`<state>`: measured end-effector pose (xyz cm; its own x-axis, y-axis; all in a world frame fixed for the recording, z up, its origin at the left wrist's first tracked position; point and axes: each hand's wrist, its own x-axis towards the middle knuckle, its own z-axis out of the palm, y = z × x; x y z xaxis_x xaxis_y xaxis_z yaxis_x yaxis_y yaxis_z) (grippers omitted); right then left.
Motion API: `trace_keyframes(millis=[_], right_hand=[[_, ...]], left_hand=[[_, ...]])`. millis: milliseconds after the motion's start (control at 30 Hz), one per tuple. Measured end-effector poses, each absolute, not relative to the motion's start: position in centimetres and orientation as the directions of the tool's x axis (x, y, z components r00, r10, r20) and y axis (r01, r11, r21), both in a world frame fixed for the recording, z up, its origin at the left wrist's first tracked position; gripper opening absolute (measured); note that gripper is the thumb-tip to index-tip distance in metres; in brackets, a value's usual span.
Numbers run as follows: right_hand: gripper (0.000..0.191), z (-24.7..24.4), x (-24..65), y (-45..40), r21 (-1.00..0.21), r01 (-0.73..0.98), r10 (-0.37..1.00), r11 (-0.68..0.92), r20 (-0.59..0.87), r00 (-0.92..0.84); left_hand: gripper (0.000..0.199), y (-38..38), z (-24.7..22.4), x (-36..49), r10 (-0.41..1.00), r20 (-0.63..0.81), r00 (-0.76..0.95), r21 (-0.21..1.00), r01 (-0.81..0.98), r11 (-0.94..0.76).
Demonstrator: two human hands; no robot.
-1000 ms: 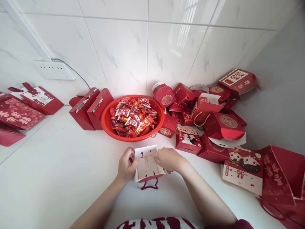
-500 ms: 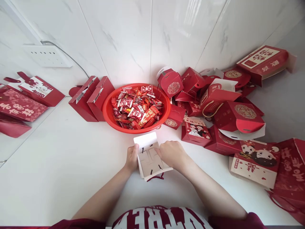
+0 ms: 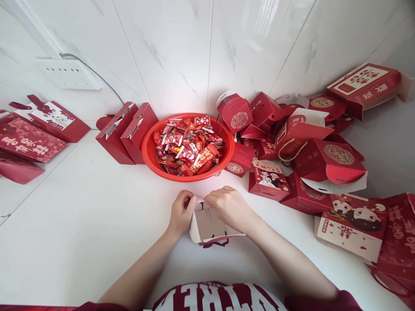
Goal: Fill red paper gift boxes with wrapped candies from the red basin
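A small box (image 3: 210, 224), pale inside and red outside, stands open-topped near the middle of the white table. My left hand (image 3: 182, 212) is closed on its upper left corner, thumb against the rim. On the far edge my right hand (image 3: 231, 208) grips the box with bent fingers, covering its upper right part. A dark red cord (image 3: 216, 243) loops out from the box's near side. Short dark cord ends show inside. Just beyond my hands sits a red basin (image 3: 147, 162) full of wrapped sweets (image 3: 188, 147).
Two upright red boxes (image 3: 138, 129) stand left of the basin. Red gift bags (image 3: 32, 140) lie at the far left. Many red boxes (image 3: 327, 160) are piled at the right. A tiled wall (image 3: 178, 52) with a socket strip (image 3: 68, 73) rises behind.
The white flap at the box's far edge no longer stands out. My left hand has moved up to the corner, my right hand left and up along the far edge. The view has shifted slightly.
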<state>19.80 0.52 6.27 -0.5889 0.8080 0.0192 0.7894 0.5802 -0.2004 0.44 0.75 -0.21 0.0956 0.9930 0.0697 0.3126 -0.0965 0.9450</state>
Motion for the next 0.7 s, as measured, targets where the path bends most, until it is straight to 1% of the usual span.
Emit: trace_keyframes(millis=[33,67,133,200,233,300,367,400,433,500,533,600,700], right_hand=[[0.018,6.4,19.7,0.6,-0.189,0.800,0.815,0.569,0.004,-0.579],[0.018,6.4,19.6,0.6,-0.182,0.806,0.820,0.563,-0.003,-0.573],[0.018,6.2,19.3,0.6,-0.185,0.809,0.824,0.557,0.003,-0.567],[0.018,5.7,19.2,0.4,-0.210,0.807,0.830,0.552,0.045,-0.556],[0.019,5.6,19.3,0.3,-0.230,0.803,0.834,0.550,0.094,-0.544],[0.023,5.5,19.7,-0.2,-0.281,0.785,0.832,0.553,0.237,-0.501],[0.026,6.1,20.5,-0.9,-0.355,0.717,0.797,0.600,0.340,-0.499],[0.026,6.5,21.0,-1.3,-0.404,0.657,0.771,0.637,0.345,-0.535],[0.027,6.8,21.4,-1.7,-0.457,0.586,0.738,0.670,0.319,-0.595],[0.030,7.1,22.2,-2.4,-0.546,0.455,0.649,0.703,0.230,-0.725],[0.033,6.9,22.3,-2.8,-0.567,0.420,0.612,0.708,0.195,-0.767],[0.035,6.1,22.4,-3.3,-0.561,0.396,0.575,0.727,0.180,-0.798],[0.033,4.4,21.8,-4.0,-0.498,0.396,0.565,0.771,0.249,-0.786]], left_hand=[[0.029,0.8,0.1,0.2,0.990,0.103,0.098,0.938,0.322,-0.130],[0.032,0.9,0.4,0.0,0.980,0.142,0.137,0.930,0.322,-0.180],[0.035,0.9,0.9,-0.3,0.944,0.195,0.267,0.924,0.274,-0.268],[0.033,0.7,0.9,-0.3,0.918,0.197,0.344,0.940,0.201,-0.277],[0.032,0.6,0.7,-0.2,0.923,0.182,0.338,0.951,0.177,-0.253],[0.033,0.4,0.1,0.0,0.939,0.171,0.300,0.962,0.154,-0.224],[0.035,0.3,-0.6,0.0,0.935,0.179,0.306,0.965,0.133,-0.228],[0.036,0.3,-0.8,0.0,0.929,0.183,0.322,0.966,0.117,-0.230],[0.037,0.4,-1.0,-0.1,0.923,0.185,0.337,0.968,0.100,-0.231],[0.040,0.6,-1.3,-0.2,0.911,0.188,0.368,0.971,0.072,-0.229],[0.041,0.7,-1.3,-0.2,0.905,0.190,0.380,0.972,0.059,-0.229],[0.042,0.9,-1.4,-0.2,0.898,0.196,0.395,0.973,0.036,-0.228],[0.043,1.0,-1.5,-0.1,0.894,0.192,0.405,0.975,0.021,-0.219]])
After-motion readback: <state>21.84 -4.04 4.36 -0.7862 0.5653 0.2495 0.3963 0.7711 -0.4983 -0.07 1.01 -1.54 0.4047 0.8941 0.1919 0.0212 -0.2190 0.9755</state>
